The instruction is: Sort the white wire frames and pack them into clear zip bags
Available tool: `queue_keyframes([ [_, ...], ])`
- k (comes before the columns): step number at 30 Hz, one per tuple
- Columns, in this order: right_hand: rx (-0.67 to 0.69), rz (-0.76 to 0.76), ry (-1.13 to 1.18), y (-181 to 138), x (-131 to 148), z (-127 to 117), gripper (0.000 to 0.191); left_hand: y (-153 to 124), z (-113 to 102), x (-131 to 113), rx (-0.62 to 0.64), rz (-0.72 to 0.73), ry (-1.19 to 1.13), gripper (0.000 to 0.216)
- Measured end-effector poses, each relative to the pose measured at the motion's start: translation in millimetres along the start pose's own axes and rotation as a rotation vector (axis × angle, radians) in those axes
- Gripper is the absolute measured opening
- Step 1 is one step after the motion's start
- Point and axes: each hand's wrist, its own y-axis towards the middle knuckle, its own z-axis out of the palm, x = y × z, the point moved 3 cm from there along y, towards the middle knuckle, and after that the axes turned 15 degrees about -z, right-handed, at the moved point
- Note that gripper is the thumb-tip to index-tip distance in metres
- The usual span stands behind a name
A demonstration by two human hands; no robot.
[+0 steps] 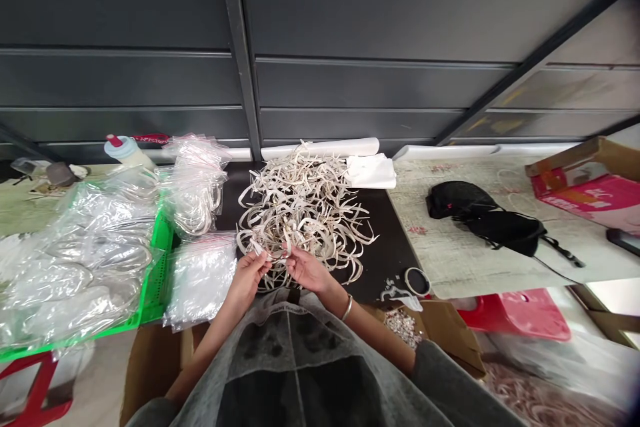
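Note:
A large tangled heap of curved off-white strips lies on the dark board in front of me. My left hand is closed in a pinch at the heap's near edge. My right hand, with a bracelet on its wrist, pinches a short way to the right. Between the fingertips of both hands runs a thin curved strip, its ends partly hidden by the fingers. A small white piece shows by the left fingertips; I cannot make out what it is.
To the left, a green basket holds bagged hoops, beside stacked clear zip bags. White cloth and a tape roll are at the board's right. Farther right lie a black bag and an open carton.

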Motion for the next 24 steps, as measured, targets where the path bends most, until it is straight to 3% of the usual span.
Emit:
queue_keyframes([
  [6, -0.042, -0.095, 0.052, 1, 22, 1, 0.026, 2, 0, -1, -0.026, -0.02, -0.009, 0.039],
  [11, -0.014, -0.138, -0.116, 6, 37, 1, 0.022, 4, -2, -2, -0.037, 0.012, 0.12, 0.039],
  [14, 0.05, -0.082, -0.22, 7, 32, 6, 0.021, 3, 1, 0, 0.034, 0.001, 0.228, 0.034],
  [24, 0.083, -0.062, -0.407, 2, 7, 13, 0.031, 3, 10, 2, 0.196, -0.026, 0.42, 0.019],
])
